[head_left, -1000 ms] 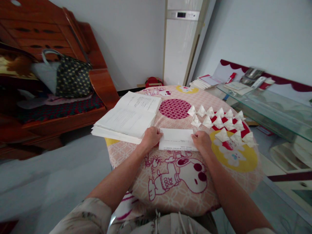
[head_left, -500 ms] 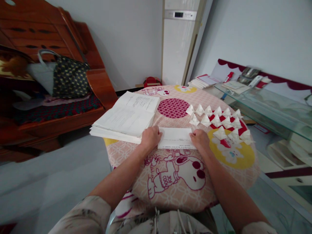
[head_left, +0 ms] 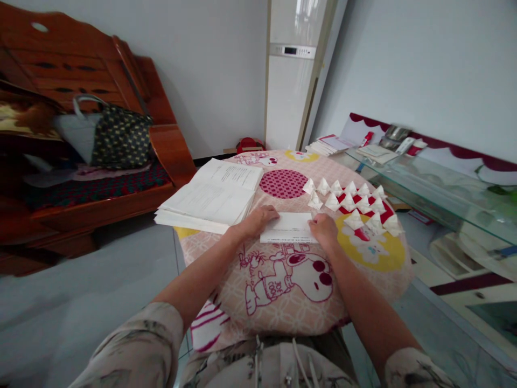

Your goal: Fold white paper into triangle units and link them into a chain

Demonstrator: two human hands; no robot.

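Note:
A folded sheet of white printed paper (head_left: 287, 231) lies on the round cloth-covered table in front of me. My left hand (head_left: 258, 220) rests over its left edge, fingers together and reaching onto the upper left corner. At the opposite edge, my right hand (head_left: 324, 227) pinches the paper between thumb and curled fingers. Left of my left hand sits a thick stack of printed sheets (head_left: 214, 193), open and flat. Several small white folded-paper pieces (head_left: 332, 201) with pointed tops stand in rows beyond my right hand.
The pink patterned tablecloth (head_left: 278, 318) has cartoon figures on it. At the right stands a glass-topped cabinet (head_left: 436, 194) with papers, a metal bowl and a cup. A wooden bench (head_left: 100, 210) with bags is on the left, and a tall white air conditioner (head_left: 286, 91) at the back.
My left hand has shifted its fingers further over the paper's upper left corner. My right hand still pinches the right edge. The whole view has turned slightly.

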